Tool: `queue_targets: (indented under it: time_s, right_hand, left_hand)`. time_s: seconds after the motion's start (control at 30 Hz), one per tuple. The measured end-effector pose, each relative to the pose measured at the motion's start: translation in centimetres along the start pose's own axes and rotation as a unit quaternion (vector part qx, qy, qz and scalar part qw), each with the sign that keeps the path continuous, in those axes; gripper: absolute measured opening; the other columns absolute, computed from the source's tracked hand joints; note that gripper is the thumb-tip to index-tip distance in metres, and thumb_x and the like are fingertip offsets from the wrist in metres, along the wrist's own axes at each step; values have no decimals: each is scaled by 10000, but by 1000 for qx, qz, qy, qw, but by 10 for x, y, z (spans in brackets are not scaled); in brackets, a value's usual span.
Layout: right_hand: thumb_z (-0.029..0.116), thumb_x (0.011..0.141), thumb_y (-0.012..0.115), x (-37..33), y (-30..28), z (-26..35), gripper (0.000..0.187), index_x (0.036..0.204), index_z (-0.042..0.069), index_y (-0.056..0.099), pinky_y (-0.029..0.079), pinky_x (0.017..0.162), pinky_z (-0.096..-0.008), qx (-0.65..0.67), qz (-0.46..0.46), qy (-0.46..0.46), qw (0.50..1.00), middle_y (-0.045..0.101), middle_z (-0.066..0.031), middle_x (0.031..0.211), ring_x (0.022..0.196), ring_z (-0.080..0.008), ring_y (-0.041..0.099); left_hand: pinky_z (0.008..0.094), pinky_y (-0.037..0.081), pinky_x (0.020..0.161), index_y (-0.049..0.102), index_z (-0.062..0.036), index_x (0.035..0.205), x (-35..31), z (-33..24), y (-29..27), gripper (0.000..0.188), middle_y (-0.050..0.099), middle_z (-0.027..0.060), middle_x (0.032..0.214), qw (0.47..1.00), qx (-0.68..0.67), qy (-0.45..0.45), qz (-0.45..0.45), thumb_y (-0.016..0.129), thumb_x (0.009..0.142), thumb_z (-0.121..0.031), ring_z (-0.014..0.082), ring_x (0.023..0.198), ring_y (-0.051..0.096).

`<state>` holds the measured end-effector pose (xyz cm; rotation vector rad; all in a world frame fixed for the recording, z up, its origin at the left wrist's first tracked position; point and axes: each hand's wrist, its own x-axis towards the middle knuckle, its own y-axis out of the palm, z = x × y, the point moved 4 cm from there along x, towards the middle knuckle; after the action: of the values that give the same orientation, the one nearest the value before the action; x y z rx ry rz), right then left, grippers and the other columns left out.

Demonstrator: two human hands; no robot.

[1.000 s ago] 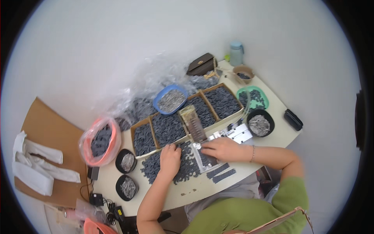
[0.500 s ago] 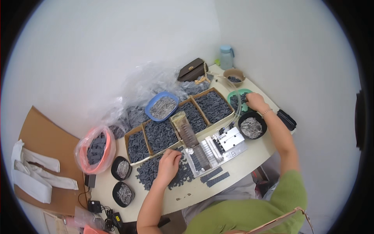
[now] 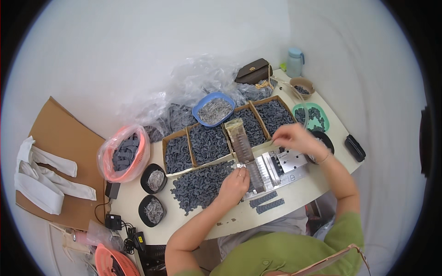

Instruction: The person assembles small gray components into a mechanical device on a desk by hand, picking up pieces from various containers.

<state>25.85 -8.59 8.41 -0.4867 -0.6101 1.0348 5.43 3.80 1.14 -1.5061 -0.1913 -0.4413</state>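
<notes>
My left hand (image 3: 235, 185) is closed at the left edge of a metal fixture (image 3: 289, 178), its fingertips against the fixture's near end. Whatever they hold is too small to make out. My right hand (image 3: 297, 137) hovers above the fixture's far side with fingertips pinched; what is between them is unclear. A clear ribbed plastic chute (image 3: 240, 140) slopes down to the fixture. To the left of it lies a heap of small dark grey plastic pieces (image 3: 195, 189). Two dark grey strips (image 3: 270, 205) rest on the table in front of the fixture.
Behind stands a divided cardboard box (image 3: 188, 171) full of grey pieces, with a blue basin (image 3: 212, 109) of metal pins on it. A green tray (image 3: 326, 120) and black bowl (image 3: 329, 142) sit right. Two black bowls (image 3: 151, 210) and a pink basket (image 3: 143, 161) stand left.
My right hand has left the green tray and come left over the fixture. My left hand has moved from the heap of grey pieces to the fixture's left edge. The view has shifted.
</notes>
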Motion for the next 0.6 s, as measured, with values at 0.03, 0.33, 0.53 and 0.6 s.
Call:
queue_targets:
  time_s: [0.03, 0.33, 0.53, 0.6]
  right_hand:
    - [108, 807, 688, 0, 20, 12, 152, 927, 17, 660, 511, 692, -309, -53, 36, -58, 996, 661, -101, 849, 770, -218, 649]
    - [130, 767, 623, 6, 115, 22, 96, 783, 43, 585, 511, 660, -394, -219, -21, -191, 957, 577, -103, 759, 746, -290, 615]
    - [127, 759, 593, -4, 119, 22, 110, 832, 46, 613, 510, 678, -368, -261, -18, -242, 934, 579, -87, 805, 783, -258, 608]
    - [129, 757, 587, -11, 121, 24, 175, 899, 40, 639, 501, 700, -354, -288, -15, -267, 920, 582, -86, 844, 817, -245, 599]
  left_hand:
    - [345, 518, 844, 591, 90, 1088, -1, -4, -6, 391, 603, 194, 1070, 1000, 6, 4, -11, 575, 723, -50, 296, 1007, 596]
    - [419, 446, 960, 499, 156, 1187, -4, -24, 0, 500, 514, 271, 1180, 992, -59, -104, -25, 624, 767, -87, 389, 1147, 497]
    - [422, 449, 947, 572, 115, 1106, -3, -23, -2, 421, 558, 233, 1120, 995, -22, -92, -35, 654, 750, -94, 372, 1101, 534]
    - [424, 451, 935, 597, 82, 1085, -7, -16, -7, 393, 573, 210, 1109, 992, -68, -101, -29, 673, 744, -98, 364, 1092, 545]
